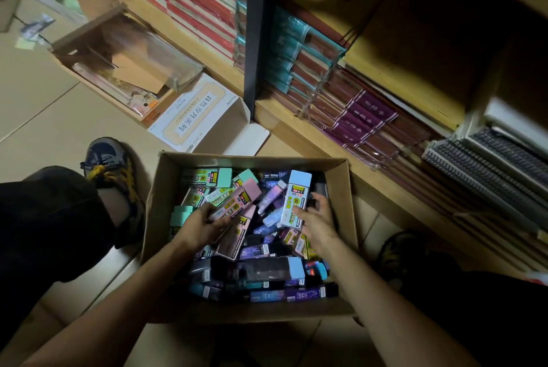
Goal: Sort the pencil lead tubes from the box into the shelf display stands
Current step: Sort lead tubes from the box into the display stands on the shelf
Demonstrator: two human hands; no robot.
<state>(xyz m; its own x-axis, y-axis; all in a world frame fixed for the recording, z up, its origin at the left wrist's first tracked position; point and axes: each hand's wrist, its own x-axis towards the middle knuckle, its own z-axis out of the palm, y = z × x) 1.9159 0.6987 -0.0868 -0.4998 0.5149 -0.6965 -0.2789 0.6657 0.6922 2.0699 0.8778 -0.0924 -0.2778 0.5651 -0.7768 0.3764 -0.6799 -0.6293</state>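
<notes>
Tiled floor [44, 117] runs under a wooden shelf unit [320, 141] packed with notebooks, which rises just behind the cardboard box [154, 218]. That box is heaped nearly full with pencil lead tubes [267, 271] in pink, mint, blue and purple. The sorting looks barely begun, and no display stand holding tubes is in view. Beyond the box to the left lie an open brown carton [118, 64] of mixed stock and a white printed carton [192, 117]. A shoe [109, 162] sits just left of the box. Inside the box, the left hand [204, 224] has its fingers clenched round a pink tube [240, 203]. The right hand [318, 218] grasps a pale blue tube [296, 197], held above the heap. Nothing seems to block the way up out of the box.
</notes>
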